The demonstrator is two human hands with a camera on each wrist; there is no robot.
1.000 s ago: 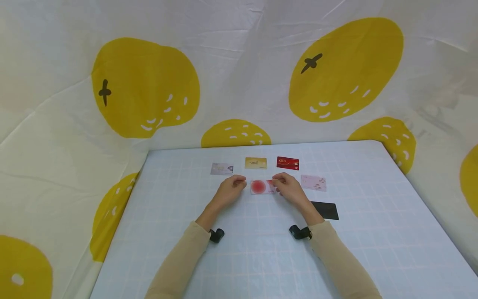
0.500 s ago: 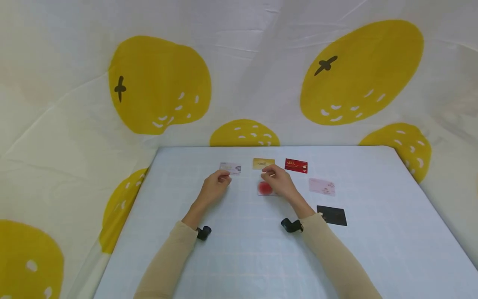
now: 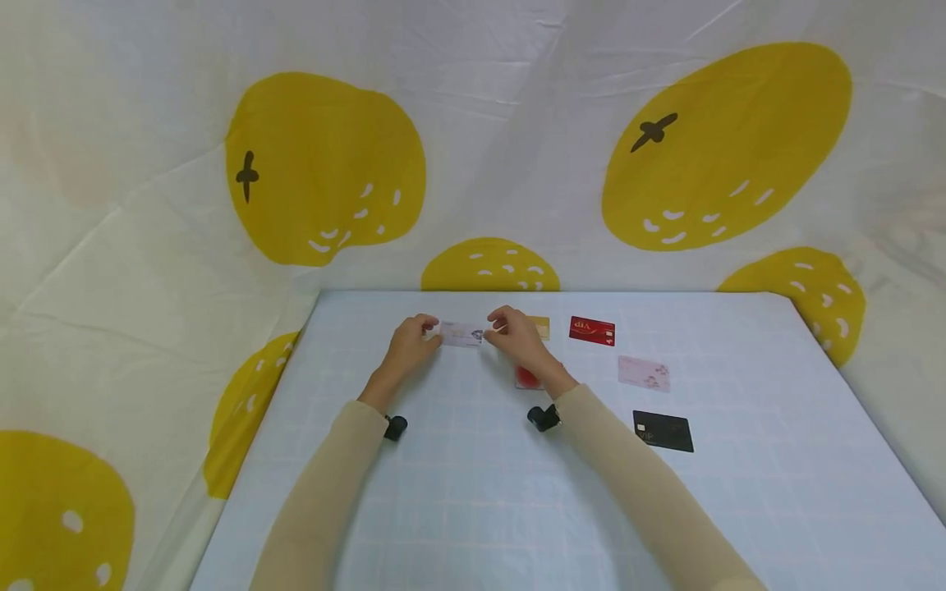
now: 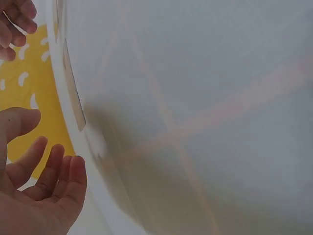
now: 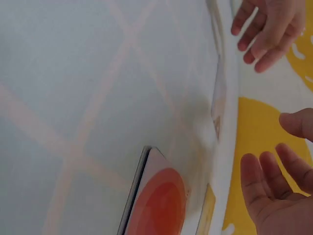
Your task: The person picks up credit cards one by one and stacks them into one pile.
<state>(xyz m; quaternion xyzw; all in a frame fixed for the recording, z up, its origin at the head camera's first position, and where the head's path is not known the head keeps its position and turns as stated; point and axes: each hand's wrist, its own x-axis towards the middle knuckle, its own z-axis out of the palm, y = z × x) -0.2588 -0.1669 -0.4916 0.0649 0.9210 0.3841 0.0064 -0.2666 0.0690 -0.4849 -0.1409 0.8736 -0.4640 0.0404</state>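
A silver-grey card lies on the table between the two hands. My left hand is at its left end, thumb and fingers spread apart. At its right end is my right hand, its thumb and fingers also apart. Both wrist views show loosely bent fingers with nothing between them: the left hand and the right hand. A card with a red circle lies under the right wrist, partly covered in the head view. Behind the right hand a gold card is half hidden.
To the right lie a red VIP card, a pale pink card and a black card, spaced apart. The table has a pale blue checked cover. A white curtain with yellow fruit prints hangs behind it.
Both hands have moved left from the red-circle card to the silver-grey card. The right hand no longer touches the red-circle card. The head view has shifted a little.
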